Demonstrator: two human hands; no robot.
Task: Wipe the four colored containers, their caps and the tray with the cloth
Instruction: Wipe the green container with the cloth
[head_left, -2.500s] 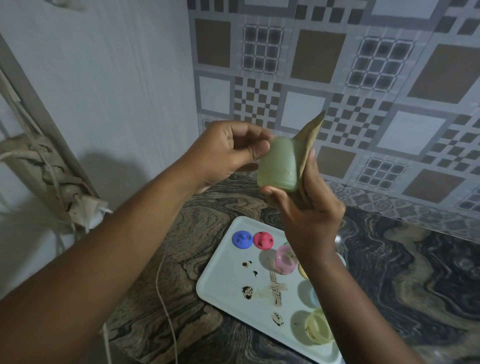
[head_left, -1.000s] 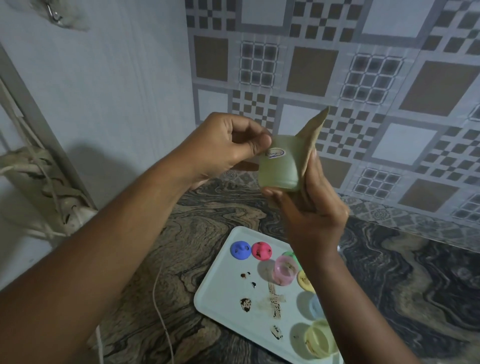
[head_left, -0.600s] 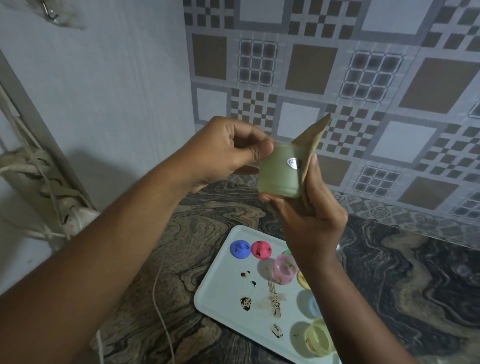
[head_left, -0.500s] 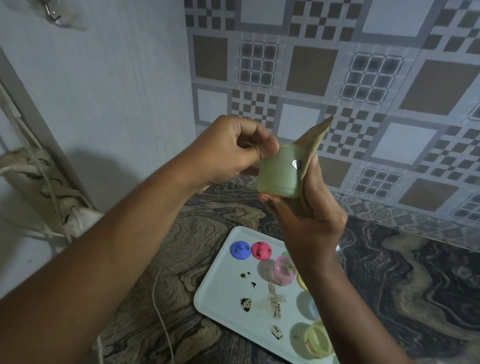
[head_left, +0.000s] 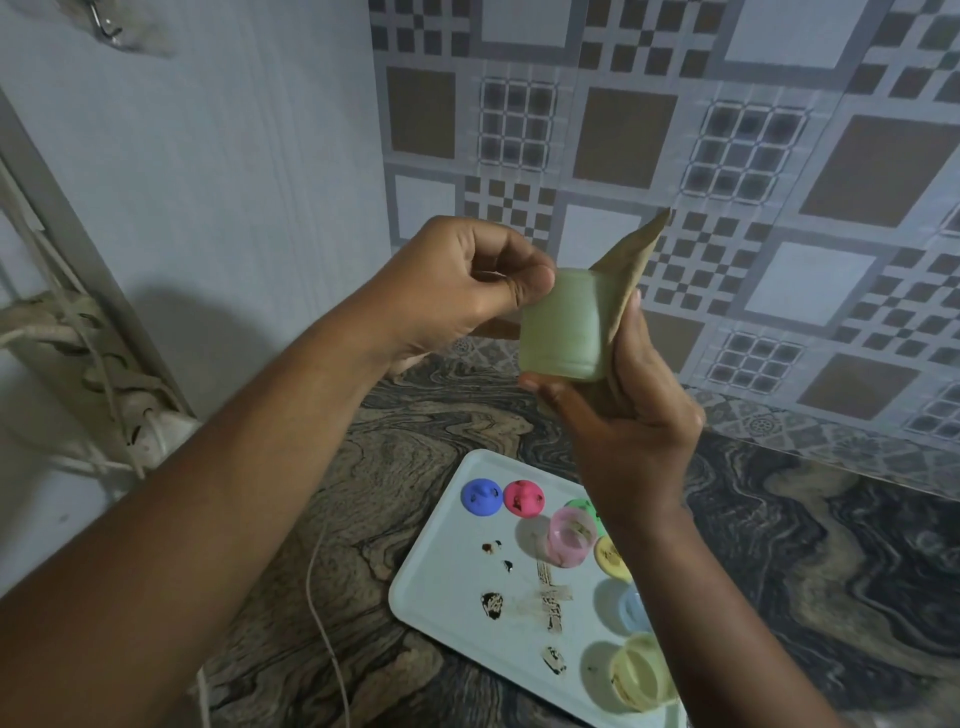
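- While your left hand (head_left: 457, 291) pinches the green container (head_left: 563, 325) at its rim, mid-frame above the tray (head_left: 441, 587), your right hand (head_left: 634, 426) curls round the cloth (head_left: 631, 260) pressed to its far side.
- Risk, I judge: that smooth plastic could slip from a rim pinch and drop onto the pink container (head_left: 571, 538) below.
- Your right forearm hides the tray's right side; green cap (head_left: 579, 505) and blue container (head_left: 635, 609) barely show.
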